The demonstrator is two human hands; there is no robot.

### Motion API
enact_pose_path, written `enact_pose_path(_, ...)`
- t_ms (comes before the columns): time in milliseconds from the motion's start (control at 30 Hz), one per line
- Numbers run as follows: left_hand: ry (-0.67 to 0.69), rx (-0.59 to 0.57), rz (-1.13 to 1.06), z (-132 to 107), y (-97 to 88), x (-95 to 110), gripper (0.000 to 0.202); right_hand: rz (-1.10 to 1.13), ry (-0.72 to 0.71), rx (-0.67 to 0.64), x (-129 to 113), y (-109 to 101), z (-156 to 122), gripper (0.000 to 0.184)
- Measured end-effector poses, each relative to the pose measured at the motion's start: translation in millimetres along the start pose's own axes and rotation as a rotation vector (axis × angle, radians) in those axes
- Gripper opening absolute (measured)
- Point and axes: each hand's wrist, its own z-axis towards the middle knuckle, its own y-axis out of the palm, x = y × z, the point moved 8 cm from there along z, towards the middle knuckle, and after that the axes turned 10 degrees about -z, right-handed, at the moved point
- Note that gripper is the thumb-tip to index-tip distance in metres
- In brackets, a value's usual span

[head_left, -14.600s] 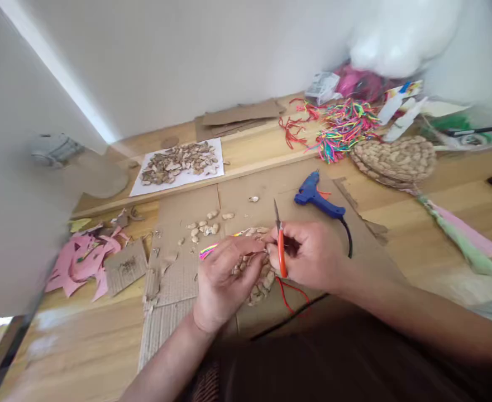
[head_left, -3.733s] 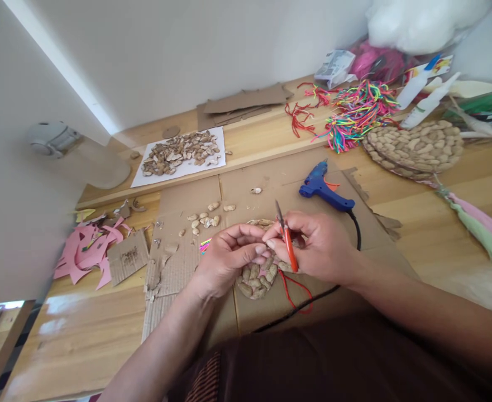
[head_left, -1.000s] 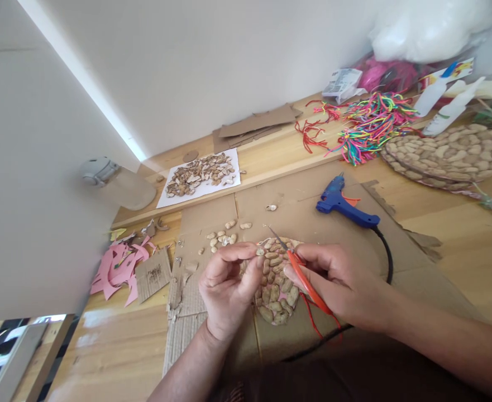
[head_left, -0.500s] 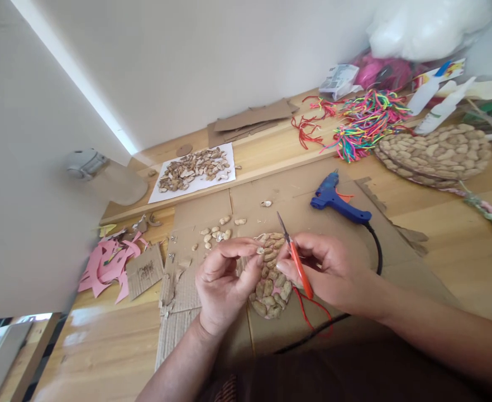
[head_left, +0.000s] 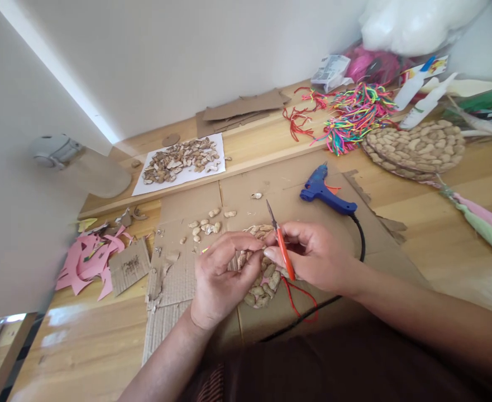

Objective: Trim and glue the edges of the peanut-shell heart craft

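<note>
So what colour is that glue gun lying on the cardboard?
Blue, with an orange trigger and a black cord; the glue gun shows clearly in the head view.

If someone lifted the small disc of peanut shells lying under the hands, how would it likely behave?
The small shell disc would probably feel light, being hollow-looking shells on what seems a thin backing. It likely stays flat and fairly stiff, like the larger shell disc. The shells look brittle, so a hard squeeze from the left hand might crack them.
</note>
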Motion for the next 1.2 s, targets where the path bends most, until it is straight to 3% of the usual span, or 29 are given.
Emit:
enact_pose_path(367,-0.183,-0.082,-0.014,3,6.0,-13,0.016,0.107,0.157,-0.035,14,-1,6,0.027)
enact_pose_path(600,-0.129,-0.116,0.044,4,8.6,-3,0.013,0.005,0.238,-0.025,12,-8,6,0.024)
enact_pose_path(833,-0.255,0.041,-0.027,-2,1.4,-12,0.012,0.060,0.163,0.043,9,-8,6,0.026)
enact_pose_path(1000,-0.172,0.061,0.072,-1,-2.5,-5,0.005,0.059,0.085,0.094,4,-8,6,0.026)
enact_pose_path(1200,-0.047,0.022,0.157,1,-0.9,3,0.013,0.095,0.130,0.085,5,-6,6,0.024)
